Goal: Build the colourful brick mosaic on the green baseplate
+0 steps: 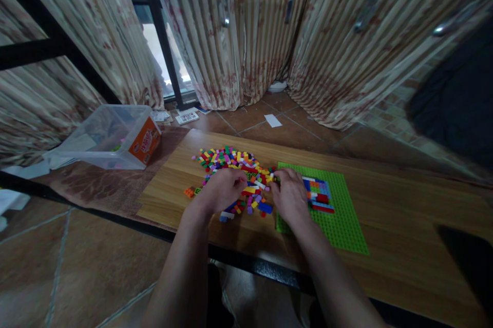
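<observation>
Loose toy building bricks (227,158) in many colours lie in a spread-out pile on the wooden table. My left hand (225,189) is over the middle of this pile with its fingers curled in; whatever they hold is hidden. Over the left edge of a green baseplate (344,199) is my right hand (289,193), its fingers bent and closed toward the pile. Anything between its fingertips is too small to make out. A low block of joined bricks (319,192), blue, red, orange and white, sits on the baseplate, partly behind my right hand.
A clear plastic box (103,138) with an orange label stands at the table's left end, a few bricks inside. An orange brick (188,192) lies left of the pile. A dark flat object (468,256) is at the right. Striped curtains (265,35) hang beyond the table.
</observation>
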`<state>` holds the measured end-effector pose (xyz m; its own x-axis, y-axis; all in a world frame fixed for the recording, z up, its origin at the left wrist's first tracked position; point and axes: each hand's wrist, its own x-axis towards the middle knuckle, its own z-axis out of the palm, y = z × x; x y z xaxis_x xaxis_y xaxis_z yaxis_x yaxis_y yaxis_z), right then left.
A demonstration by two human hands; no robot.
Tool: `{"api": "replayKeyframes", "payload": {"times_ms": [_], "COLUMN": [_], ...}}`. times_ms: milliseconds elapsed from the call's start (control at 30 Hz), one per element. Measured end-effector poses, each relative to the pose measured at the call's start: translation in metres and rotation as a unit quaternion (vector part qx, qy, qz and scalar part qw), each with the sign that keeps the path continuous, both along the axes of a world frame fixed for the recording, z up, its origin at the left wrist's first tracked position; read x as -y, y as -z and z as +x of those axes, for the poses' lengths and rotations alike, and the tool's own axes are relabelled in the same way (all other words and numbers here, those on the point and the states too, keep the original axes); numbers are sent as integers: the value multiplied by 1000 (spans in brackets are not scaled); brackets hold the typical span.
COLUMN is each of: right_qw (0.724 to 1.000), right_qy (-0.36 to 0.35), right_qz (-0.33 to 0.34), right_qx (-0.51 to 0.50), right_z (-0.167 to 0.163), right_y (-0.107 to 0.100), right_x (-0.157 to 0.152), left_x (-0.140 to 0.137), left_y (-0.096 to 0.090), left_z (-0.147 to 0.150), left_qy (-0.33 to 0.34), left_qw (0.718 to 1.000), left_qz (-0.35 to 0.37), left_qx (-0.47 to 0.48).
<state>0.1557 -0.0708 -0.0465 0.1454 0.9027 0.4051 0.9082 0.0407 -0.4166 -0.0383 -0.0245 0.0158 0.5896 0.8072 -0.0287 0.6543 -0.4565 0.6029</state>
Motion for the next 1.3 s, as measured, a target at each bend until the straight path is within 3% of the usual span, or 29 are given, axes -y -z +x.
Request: {"api": "replayKeyframes", "payload": {"times_ms": [167, 267, 333, 433, 500, 567, 800, 1033, 1300], "right_qw": [994, 976, 962, 951, 949, 949, 939, 925, 878], "right_qy": [-24, -81, -109, -122, -122, -124, -131, -98, -98], "right_qz": [31, 76, 100, 119, 123, 123, 96, 51, 23], "right_qx": [-97, -186, -229, -259, -263, -261, -303, -364, -468], "right_z": [-2, -6, -9, -11, -10, -8, -1, -1, 0], "right_y": [-14, -23, -27, -29, -29, -28, -32, -37, -32], "right_x": [9, 15, 17, 19, 20, 20, 24, 27, 25], "left_x": [1, 5, 8, 13, 14, 14, 13, 13, 19], "left_y": [1, -1, -2, -4, -4, -5, -6, -4, -4], "left_z": [7, 16, 23, 32, 35, 36, 37, 41, 44], "left_qy": [-8, -15, -11, -16, -29, -35, -34, 19, 15], "left_qw": [998, 984, 958, 895, 864, 854, 883, 935, 965], "left_qz": [-16, -85, -173, -299, -342, -351, -283, -174, -56], "left_qx": [63, 155, 229, 330, 368, 382, 373, 309, 257]}}
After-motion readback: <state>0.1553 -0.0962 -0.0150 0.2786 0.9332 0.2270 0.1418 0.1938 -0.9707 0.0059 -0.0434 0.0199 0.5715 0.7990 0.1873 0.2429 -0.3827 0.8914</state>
